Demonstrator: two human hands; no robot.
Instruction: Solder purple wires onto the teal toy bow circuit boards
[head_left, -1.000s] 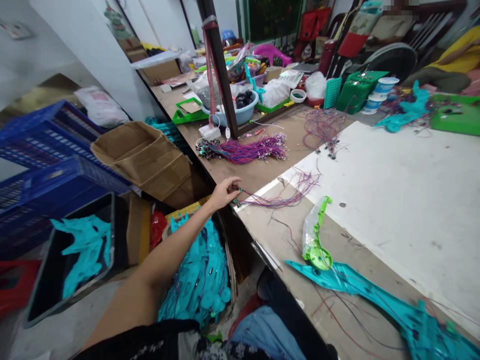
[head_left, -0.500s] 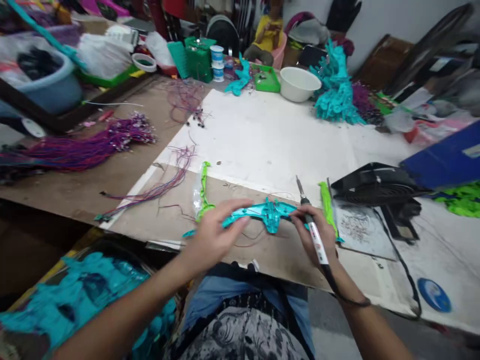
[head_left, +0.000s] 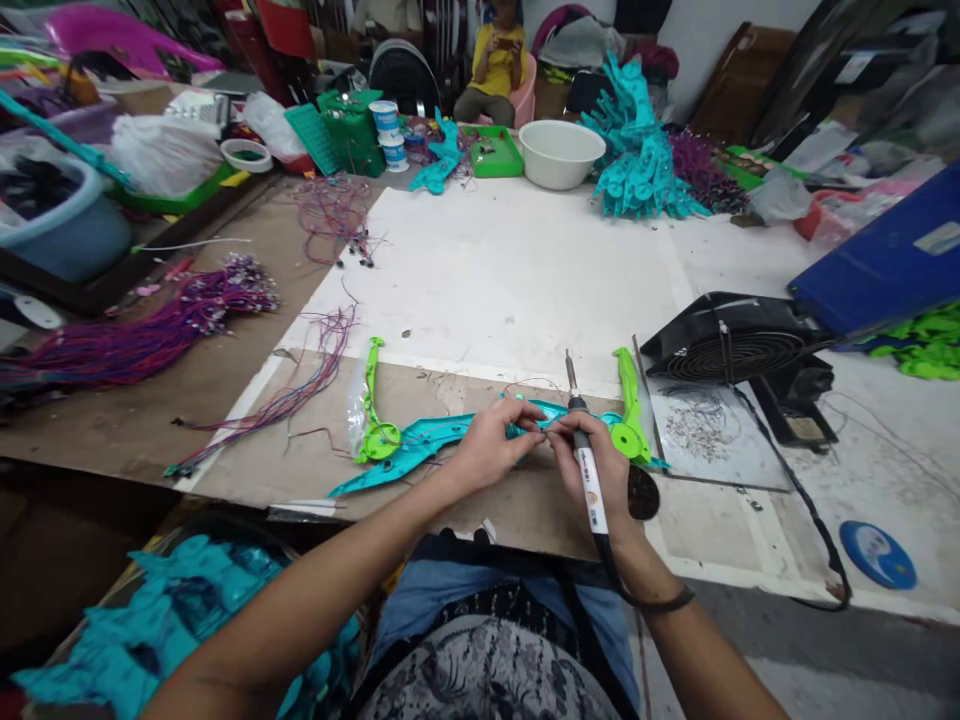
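My right hand [head_left: 602, 468] is wrapped round a soldering iron [head_left: 587, 468], its metal tip pointing away from me. The thumb and forefinger of that hand also pinch together close to my left hand [head_left: 491, 445]. My left fingers are closed too, over the middle of a long turquoise plastic part [head_left: 427, 440]; what they pinch is too small to make out. A bright green arm [head_left: 375, 430] stands at the part's left side and another green arm [head_left: 630, 410] at its right. Thin wires lie about the part, and my hands hide its centre.
Wire bundles [head_left: 150, 325] lie at the left. A black fan [head_left: 727, 340] and a tray with solder bits [head_left: 705, 435] stand at the right. Behind are a white basin [head_left: 561, 155], stacked turquoise parts [head_left: 637, 160] and a seated person [head_left: 495, 65]. More turquoise parts [head_left: 172, 620] fill a container below left.
My left hand has moved right along the turquoise part and its fingers have closed. My right hand, still holding the soldering iron, has come in beside it. The head view has shifted slightly.
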